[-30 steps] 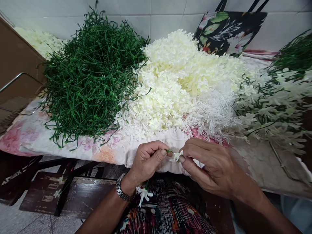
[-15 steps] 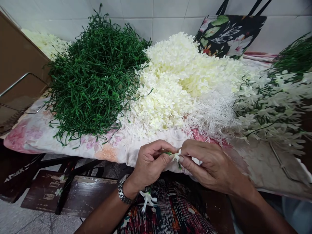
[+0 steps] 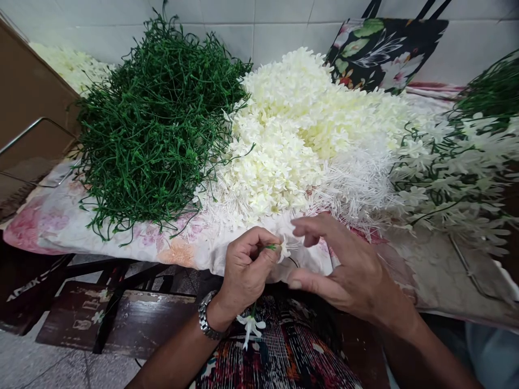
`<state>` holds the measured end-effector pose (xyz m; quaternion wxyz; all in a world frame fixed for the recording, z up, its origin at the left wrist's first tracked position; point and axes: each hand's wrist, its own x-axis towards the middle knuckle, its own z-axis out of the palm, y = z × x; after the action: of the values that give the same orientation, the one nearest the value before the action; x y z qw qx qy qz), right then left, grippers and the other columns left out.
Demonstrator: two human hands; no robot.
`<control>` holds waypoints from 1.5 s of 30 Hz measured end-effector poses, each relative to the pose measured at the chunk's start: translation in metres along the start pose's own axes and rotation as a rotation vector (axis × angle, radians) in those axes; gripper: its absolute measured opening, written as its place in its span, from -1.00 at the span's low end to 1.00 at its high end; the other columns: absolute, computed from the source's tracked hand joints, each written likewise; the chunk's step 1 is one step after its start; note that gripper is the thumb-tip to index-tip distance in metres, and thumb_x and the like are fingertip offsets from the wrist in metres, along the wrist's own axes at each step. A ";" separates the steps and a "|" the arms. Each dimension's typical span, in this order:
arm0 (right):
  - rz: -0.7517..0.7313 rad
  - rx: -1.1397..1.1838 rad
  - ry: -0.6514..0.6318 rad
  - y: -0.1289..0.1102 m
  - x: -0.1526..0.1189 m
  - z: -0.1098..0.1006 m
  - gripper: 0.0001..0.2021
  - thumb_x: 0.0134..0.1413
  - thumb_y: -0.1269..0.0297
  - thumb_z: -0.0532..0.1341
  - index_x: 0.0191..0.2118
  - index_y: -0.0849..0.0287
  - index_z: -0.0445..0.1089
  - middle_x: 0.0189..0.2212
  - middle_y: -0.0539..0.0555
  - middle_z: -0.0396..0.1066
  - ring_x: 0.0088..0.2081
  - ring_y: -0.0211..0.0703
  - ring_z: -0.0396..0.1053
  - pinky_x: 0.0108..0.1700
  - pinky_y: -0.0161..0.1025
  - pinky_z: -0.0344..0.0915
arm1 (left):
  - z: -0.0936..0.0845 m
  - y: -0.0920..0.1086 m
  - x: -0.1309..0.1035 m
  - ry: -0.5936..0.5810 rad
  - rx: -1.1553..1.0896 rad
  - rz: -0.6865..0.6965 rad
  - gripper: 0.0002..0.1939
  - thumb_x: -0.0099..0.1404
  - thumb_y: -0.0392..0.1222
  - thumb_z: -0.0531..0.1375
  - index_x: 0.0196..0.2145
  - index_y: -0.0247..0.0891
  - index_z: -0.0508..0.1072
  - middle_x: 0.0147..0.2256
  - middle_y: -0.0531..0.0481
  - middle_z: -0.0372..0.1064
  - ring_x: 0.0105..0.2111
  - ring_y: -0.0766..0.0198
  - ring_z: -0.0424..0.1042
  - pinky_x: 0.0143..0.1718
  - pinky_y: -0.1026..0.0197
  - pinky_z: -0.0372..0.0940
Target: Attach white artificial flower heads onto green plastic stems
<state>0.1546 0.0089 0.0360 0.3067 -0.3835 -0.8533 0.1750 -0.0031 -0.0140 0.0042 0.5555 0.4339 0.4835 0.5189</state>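
Head view: green stems [image 3: 162, 129] lie beyond left hand [image 3: 249, 265].

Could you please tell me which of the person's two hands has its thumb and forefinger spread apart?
The right hand: its thumb and forefinger are parted, while the left hand, wearing a watch, pinches a green stem.

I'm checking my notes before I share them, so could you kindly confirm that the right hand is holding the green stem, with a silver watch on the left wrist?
Not quite: in the head view, it is the left hand that holds the green stem, while the right hand is open beside it. The silver watch is indeed on the left wrist.
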 end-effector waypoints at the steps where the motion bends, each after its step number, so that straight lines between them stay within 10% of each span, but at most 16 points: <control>1: -0.001 -0.002 0.011 -0.001 0.000 0.001 -0.46 0.04 -0.04 0.16 0.04 0.24 0.17 -0.22 0.21 0.37 -0.25 -0.10 0.36 -0.27 -0.18 0.36 | 0.001 0.000 0.000 0.014 -0.006 -0.014 -0.92 0.14 -0.26 0.15 -0.50 -0.27 0.38 -0.60 0.13 0.20 -0.64 0.45 0.11 -0.60 0.38 0.08; 13: -0.068 0.063 0.089 0.001 -0.005 0.019 -0.84 0.12 0.48 0.11 -0.18 0.24 0.34 -0.41 0.10 0.45 -0.35 -0.23 0.40 -0.33 -0.28 0.37 | 0.002 -0.006 -0.003 0.094 0.029 0.069 -0.90 0.13 -0.26 0.19 -0.53 -0.28 0.42 -0.59 0.10 0.29 -0.57 0.40 0.22 -0.52 0.37 0.16; 28: 0.076 0.151 0.163 -0.004 -0.006 0.011 -0.92 0.08 0.47 0.14 -0.38 0.17 0.32 -0.58 -0.02 0.33 -0.55 -0.32 0.28 -0.52 -0.35 0.21 | -0.006 -0.008 -0.004 -0.103 -0.157 -0.021 -0.81 0.23 -0.10 0.15 -0.44 -0.27 0.35 -0.61 0.15 0.09 -0.64 0.46 0.00 -0.62 0.37 -0.02; 45: -0.113 -0.091 0.010 -0.004 0.002 -0.001 -0.84 0.13 0.50 0.07 -0.41 0.27 0.37 -0.51 0.08 0.36 -0.44 -0.23 0.30 -0.43 -0.29 0.20 | -0.007 -0.009 -0.003 -0.143 -0.022 0.132 -0.81 0.28 -0.18 0.12 -0.46 -0.28 0.40 -0.59 0.11 0.13 -0.59 0.43 0.05 -0.58 0.36 0.01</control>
<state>0.1517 0.0077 0.0396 0.3026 -0.3493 -0.8791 0.1164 -0.0083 -0.0181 -0.0057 0.5581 0.4947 0.4069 0.5275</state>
